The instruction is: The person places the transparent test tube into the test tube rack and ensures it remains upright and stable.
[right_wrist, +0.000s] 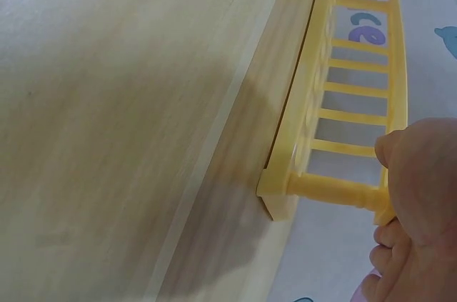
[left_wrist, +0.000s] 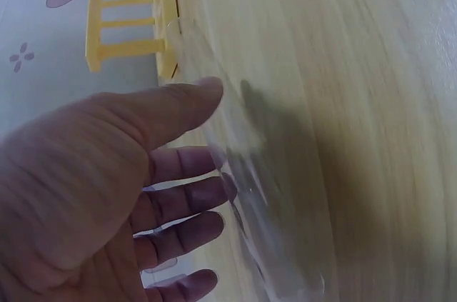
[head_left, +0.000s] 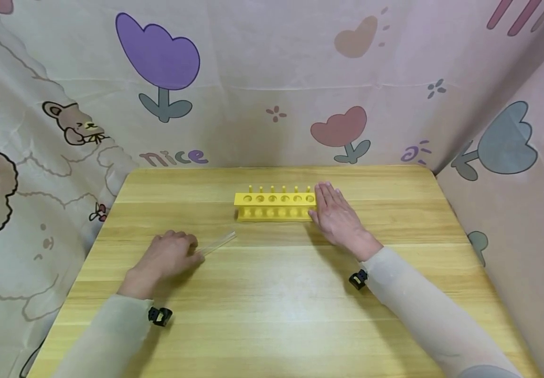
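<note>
A yellow test tube rack stands near the back of the table, with a row of round holes along its top and short pegs behind them. My left hand is to the left and in front of it, holding a clear test tube between thumb and fingers. The rounded tip of the tube points toward the rack, apart from it in the head view. At the rack's right end lies my right hand, its fingers straight along that end and its thumb touching the front corner.
The wooden table reaches back to a patterned curtain, which also hangs down both sides. Small black cameras sit at the cuffs of both sleeves, among them the left camera.
</note>
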`<state>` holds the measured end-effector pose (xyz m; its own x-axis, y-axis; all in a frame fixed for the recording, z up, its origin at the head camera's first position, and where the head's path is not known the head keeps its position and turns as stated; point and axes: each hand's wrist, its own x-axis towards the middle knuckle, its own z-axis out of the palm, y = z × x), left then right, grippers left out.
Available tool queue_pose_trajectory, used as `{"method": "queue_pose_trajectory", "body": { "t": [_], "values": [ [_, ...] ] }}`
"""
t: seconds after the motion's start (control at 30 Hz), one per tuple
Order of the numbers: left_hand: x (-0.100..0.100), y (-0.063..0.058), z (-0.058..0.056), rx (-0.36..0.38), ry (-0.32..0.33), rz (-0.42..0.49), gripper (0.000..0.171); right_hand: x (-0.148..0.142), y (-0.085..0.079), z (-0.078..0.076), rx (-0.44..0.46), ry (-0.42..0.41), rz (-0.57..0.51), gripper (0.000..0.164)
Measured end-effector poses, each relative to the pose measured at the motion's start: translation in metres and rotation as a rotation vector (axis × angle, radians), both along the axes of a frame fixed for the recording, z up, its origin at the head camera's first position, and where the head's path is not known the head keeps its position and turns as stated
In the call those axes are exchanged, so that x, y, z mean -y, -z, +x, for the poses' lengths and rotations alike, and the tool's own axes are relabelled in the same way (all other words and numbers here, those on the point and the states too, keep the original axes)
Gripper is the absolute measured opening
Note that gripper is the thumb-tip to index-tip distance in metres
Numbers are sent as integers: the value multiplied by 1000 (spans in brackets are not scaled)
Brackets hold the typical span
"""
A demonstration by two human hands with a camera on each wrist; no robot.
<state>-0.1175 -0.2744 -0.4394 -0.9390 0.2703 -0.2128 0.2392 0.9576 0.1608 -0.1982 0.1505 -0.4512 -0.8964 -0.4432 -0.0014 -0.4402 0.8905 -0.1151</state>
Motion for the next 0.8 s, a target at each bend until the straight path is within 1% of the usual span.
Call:
{"method": "queue_pose_trajectory", "body": {
  "t": [0.13, 0.23, 0.33, 0.57, 0.67, 0.8],
  "values": [
    [-4, 2, -2, 20, -2, -20, 34, 1, 0, 1, 10, 6, 2, 74],
    [-7, 3, -4, 25, -8, -30, 34, 2, -1, 1, 11, 11, 4, 74],
    [-8, 4, -6, 30, -8, -40, 30, 2, -1, 2, 13, 17, 4, 75],
    [-10, 4, -8, 51, -13, -41, 21, 2, -1, 1, 14, 18, 5, 75],
    [-9, -2, -8, 42, -29, -22, 19, 2, 0, 1, 14, 18, 9, 75],
    [-6, -18, -9, -6, -81, 52, 20, 3, 0, 1, 6, 19, 13, 75]
  ]
}}
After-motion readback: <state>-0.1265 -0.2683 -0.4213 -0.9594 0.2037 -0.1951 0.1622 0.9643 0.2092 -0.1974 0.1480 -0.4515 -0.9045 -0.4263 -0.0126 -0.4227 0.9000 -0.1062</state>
